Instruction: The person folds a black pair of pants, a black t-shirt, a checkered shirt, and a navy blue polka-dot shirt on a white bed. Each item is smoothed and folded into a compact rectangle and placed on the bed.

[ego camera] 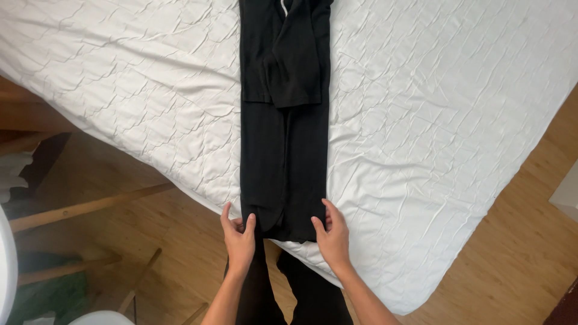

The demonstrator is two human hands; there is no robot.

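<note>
A black ribbed garment (284, 150) lies folded into a long narrow strip down the middle of a bed with a wrinkled white sheet (421, 120). Its sleeves are folded in near the top. My left hand (238, 235) pinches the near left corner of the strip's bottom hem. On the near right corner of the same hem, my right hand (331, 232) has its fingers closed. Both hands sit at the bed's near corner edge.
Wooden floor (518, 253) surrounds the bed corner. Wooden chair legs (84, 207) and a white rounded object (5, 265) stand at the left. My dark-trousered legs (289, 295) are below the hands. A pale object (569, 192) is at the right edge.
</note>
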